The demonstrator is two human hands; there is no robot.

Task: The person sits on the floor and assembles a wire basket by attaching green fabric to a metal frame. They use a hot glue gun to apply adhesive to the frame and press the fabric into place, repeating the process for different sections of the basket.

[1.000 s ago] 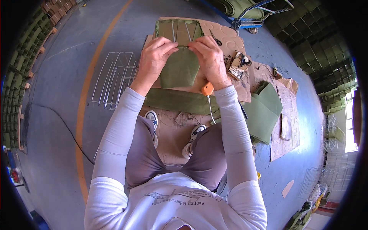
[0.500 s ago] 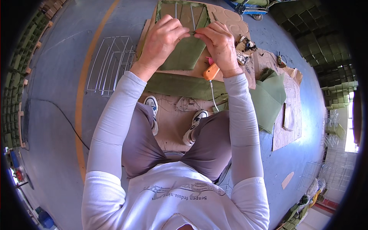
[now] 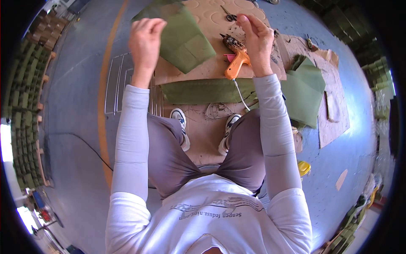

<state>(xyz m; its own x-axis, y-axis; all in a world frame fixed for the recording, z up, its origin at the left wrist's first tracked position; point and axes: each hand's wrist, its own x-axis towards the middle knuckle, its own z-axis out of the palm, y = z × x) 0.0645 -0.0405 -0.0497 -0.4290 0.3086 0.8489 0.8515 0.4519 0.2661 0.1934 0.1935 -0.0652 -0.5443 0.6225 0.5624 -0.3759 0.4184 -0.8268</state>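
Raised over the left part of the work surface, my left hand point(image 3: 145, 44) is closed, its thumb and fingertips pinched together; whatever they hold is too fine to make out. Behind and beside it a green fabric-covered panel or box point(image 3: 186, 44) lies tilted. My right hand point(image 3: 259, 40) is further right, thumb and forefinger also pinched, with nothing nameable between them. Just left of those fingertips are small scissors point(image 3: 230, 17) with dark handles. An orange glue gun point(image 3: 237, 64) with a dark, crusted front lies below, left of my right wrist.
Brown cardboard point(image 3: 203, 10) covers the work surface. A green fabric strip point(image 3: 203, 92) hangs along its near edge. Green sheets point(image 3: 302, 93) lie to the right, a wire frame point(image 3: 118, 84) stands left. A white cord point(image 3: 241, 95) trails from the glue gun. Stacked green boxes point(image 3: 25, 114) line the left.
My hands, close together before, have moved wide apart. The green panel, whose open wire-framed side showed, now sits tilted with a flat fabric face up. Scissors and the glue gun's front have come into clearer view.
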